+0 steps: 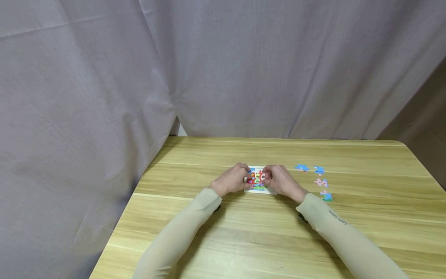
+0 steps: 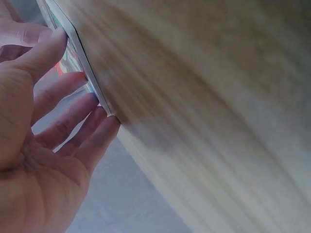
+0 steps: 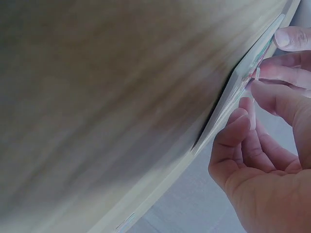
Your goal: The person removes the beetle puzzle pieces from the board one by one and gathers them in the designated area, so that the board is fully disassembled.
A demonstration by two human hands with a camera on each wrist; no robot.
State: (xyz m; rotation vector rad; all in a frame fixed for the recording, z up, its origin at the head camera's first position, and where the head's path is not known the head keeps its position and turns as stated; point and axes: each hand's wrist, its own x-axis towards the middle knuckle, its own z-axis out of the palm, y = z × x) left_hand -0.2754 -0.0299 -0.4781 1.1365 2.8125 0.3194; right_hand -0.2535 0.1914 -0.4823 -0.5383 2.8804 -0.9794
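Note:
A white-edged puzzle board [image 1: 270, 191] lies on the table, a colourful partial picture of joined pieces [image 1: 257, 179] in it. On the board's left side rests my left hand [image 1: 232, 180]; its thumb and fingers are spread, and the fingertips touch the edge in the left wrist view. Over the board's right half, my right hand [image 1: 283, 181] pinches a puzzle piece [image 3: 257, 73] between thumb and finger. That piece shows only as a thin edge in the right wrist view, and the fingers hide most of it.
Right of the board lie loose puzzle pieces: a blue one [image 1: 301, 167], another blue one [image 1: 318, 170], a pink one [image 1: 321, 182] and a blue-green one [image 1: 326, 196]. A grey curtain [image 1: 237, 69] hangs behind the wooden table [image 1: 223, 240].

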